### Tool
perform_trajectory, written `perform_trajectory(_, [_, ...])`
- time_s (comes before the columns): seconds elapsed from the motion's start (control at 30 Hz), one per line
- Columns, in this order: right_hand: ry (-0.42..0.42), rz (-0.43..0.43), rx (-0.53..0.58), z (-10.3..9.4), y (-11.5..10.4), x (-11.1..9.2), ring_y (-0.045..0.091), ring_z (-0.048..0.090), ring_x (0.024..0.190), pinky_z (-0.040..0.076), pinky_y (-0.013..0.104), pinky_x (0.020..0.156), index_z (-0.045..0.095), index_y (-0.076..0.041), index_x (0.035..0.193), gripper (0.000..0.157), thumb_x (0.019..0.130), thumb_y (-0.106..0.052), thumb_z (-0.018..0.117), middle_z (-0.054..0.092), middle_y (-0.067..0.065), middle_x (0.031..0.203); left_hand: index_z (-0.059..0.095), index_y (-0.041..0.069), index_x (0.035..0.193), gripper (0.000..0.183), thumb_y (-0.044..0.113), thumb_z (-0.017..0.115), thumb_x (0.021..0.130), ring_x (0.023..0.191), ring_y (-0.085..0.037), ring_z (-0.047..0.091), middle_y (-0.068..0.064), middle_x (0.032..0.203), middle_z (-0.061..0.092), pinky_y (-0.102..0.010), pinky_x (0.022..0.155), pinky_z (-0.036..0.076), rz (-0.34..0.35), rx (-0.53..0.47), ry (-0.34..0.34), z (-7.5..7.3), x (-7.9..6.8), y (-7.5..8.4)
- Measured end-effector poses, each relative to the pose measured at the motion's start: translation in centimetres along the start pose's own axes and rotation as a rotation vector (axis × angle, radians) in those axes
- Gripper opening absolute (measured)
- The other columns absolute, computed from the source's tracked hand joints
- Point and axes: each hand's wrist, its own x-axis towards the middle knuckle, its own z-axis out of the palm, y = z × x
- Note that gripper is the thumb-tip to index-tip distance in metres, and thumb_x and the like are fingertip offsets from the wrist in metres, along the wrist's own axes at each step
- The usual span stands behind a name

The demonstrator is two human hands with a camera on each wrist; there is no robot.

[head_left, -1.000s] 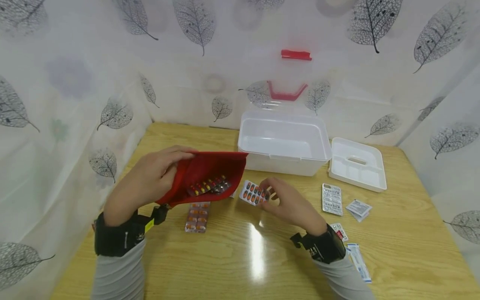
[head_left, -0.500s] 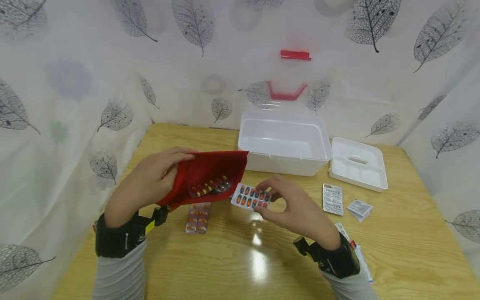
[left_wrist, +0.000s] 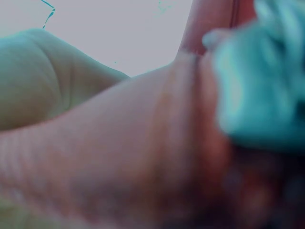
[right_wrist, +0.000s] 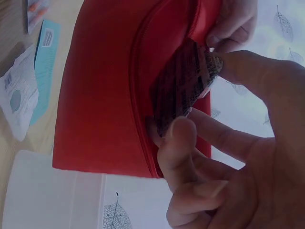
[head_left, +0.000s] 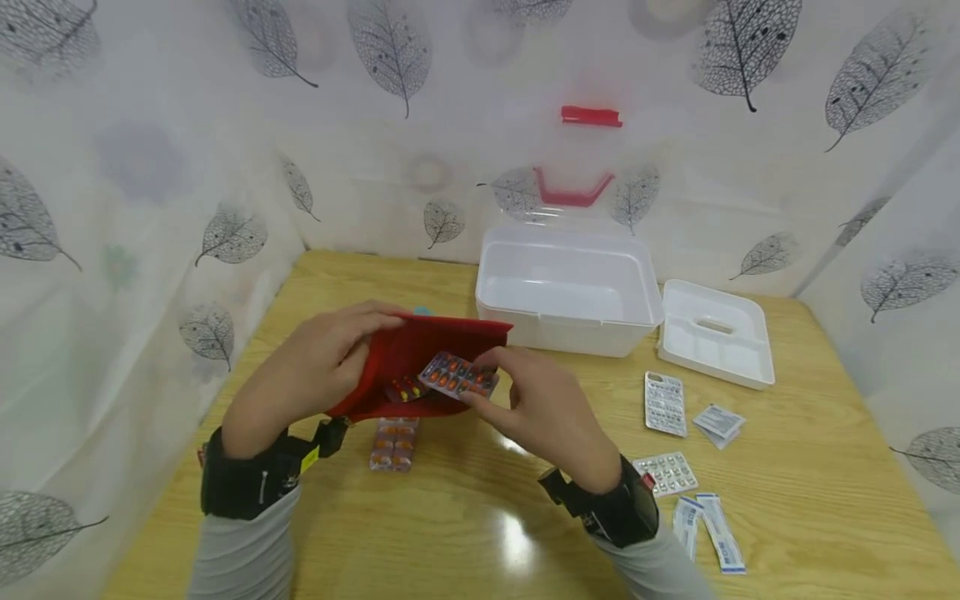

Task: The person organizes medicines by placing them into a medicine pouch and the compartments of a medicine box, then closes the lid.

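My left hand (head_left: pixel 322 358) grips the edge of a red zip pouch (right_wrist: pixel 102 95) and holds its mouth open. Between thumb and fingers of my right hand (head_left: pixel 551 408) is a blister pack of orange-and-dark capsules (head_left: pixel 450 375), its far end inside the pouch mouth. The right wrist view shows the foil back of that blister pack (right_wrist: pixel 178 86). Deeper in the pouch lies a blister pack with red-and-yellow capsules (head_left: pixel 405 389). Under the pouch, on the table, an orange capsule blister pack (head_left: pixel 393 444) is partly covered. The left wrist view is mostly blurred forearm.
A white box (head_left: pixel 562 337) with its lid up stands behind, beside a white divided tray (head_left: pixel 716 358). To the right lie silver blister packs (head_left: pixel 664 404), small sachets (head_left: pixel 720 423) and narrow wrapped strips (head_left: pixel 722 533). A teal packet (right_wrist: pixel 45 71) lies beyond the pouch.
My right hand has carried the orange-and-dark capsule blister pack leftward from beside the pouch into its mouth. The pouch and left hand have shifted slightly right and down.
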Motion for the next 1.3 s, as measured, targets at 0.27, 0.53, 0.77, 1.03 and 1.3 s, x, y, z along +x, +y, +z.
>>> perform_trajectory(0.27, [-0.102,-0.115,-0.082,2.3,-1.4,1.8,0.005,0.056,0.070,0.045,0.022,0.060,0.070,-0.019,0.113,0.032,0.089,-0.040,0.077,0.069,-0.005,0.099,0.068,0.005,0.127,0.036,-0.004,0.053,0.096,0.119,-0.024,0.065,-0.005,0.135,0.065,-0.044,0.092,0.054,0.015,-0.004,-0.026,0.1,0.1,0.3])
perform_trajectory(0.53, [-0.234,-0.136,0.070,2.7,-1.6,2.7,0.007,0.065,0.095,0.054,0.029,0.084,0.069,-0.018,0.120,0.030,0.093,-0.030,0.075,0.070,-0.005,0.112,0.069,0.003,0.124,0.033,-0.005,0.056,0.095,0.120,-0.024,0.064,-0.005,0.132,0.067,-0.044,0.097,0.053,0.047,-0.007,-0.027,0.3,0.4,0.6])
perform_trajectory(0.77, [-0.213,-0.144,0.112,3.3,-1.2,2.9,0.011,0.066,0.104,0.054,0.031,0.091,0.068,-0.014,0.123,0.029,0.095,-0.020,0.073,0.070,-0.001,0.116,0.069,0.003,0.124,0.034,-0.005,0.055,0.093,0.122,-0.025,0.064,-0.006,0.132,0.067,-0.045,0.099,0.052,0.054,-0.001,-0.027,0.3,0.2,0.7])
perform_trajectory(1.03, [-0.135,-0.137,0.090,3.0,-1.4,2.5,0.008,0.061,0.091,0.053,0.025,0.078,0.069,-0.015,0.123,0.029,0.095,-0.015,0.070,0.066,-0.003,0.119,0.069,0.004,0.124,0.033,-0.005,0.057,0.095,0.119,-0.025,0.065,-0.006,0.131,0.067,-0.044,0.096,0.054,0.050,-0.007,-0.010,0.2,0.0,0.3])
perform_trajectory(1.3, [-0.058,-0.190,0.104,2.3,-2.4,2.1,0.004,0.054,0.077,0.048,0.019,0.067,0.071,-0.014,0.113,0.019,0.094,-0.014,0.070,0.066,-0.006,0.106,0.070,0.007,0.127,0.037,-0.003,0.051,0.097,0.102,-0.020,0.065,-0.003,0.135,0.066,-0.036,0.078,0.051,-0.022,0.031,0.001,-0.1,-0.1,0.3])
